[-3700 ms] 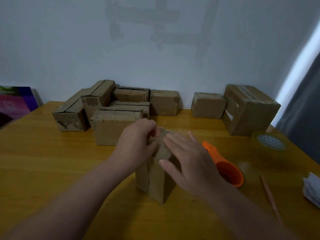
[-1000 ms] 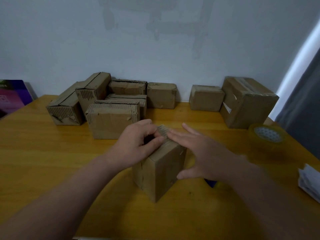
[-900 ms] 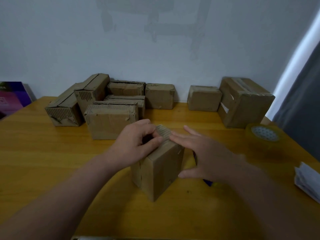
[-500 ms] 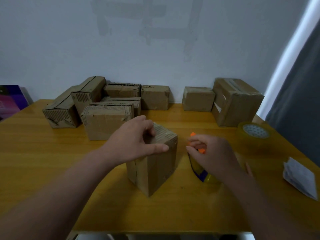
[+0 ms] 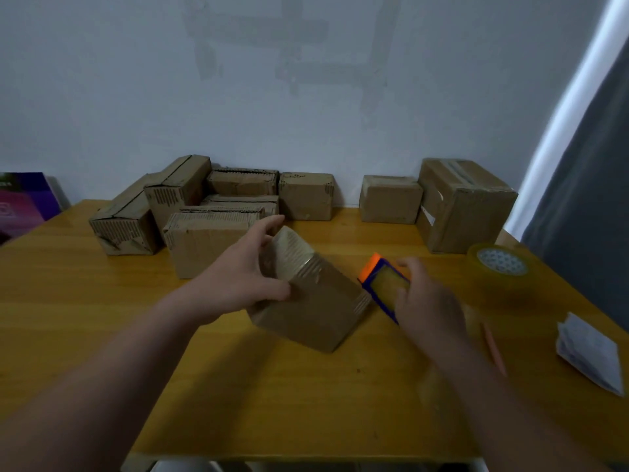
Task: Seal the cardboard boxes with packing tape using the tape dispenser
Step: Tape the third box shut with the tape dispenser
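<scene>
I see the small brown cardboard box (image 5: 316,308) near the middle of the yellow wooden bench (image 5: 102,301), tipped over to the right with its lower edge on the wood. My left hand (image 5: 245,277) grips its upper left end, fingers curled over the ribbed top flap and thumb pressed on the near face. Just to the right of the box, my right hand (image 5: 429,298) is wrapped round the orange and blue plastic tape dispenser (image 5: 384,284), whose orange tip points away from me and sits close to the box's right corner; I cannot tell whether they touch. A cluster of brown cardboard boxes (image 5: 211,243) stands at the rear left and two more cardboard boxes (image 5: 466,202) at the rear right. A clear roll of packing tape (image 5: 498,264), a thin pink pencil (image 5: 493,349) and a folded white paper (image 5: 589,352) lie further right.
</scene>
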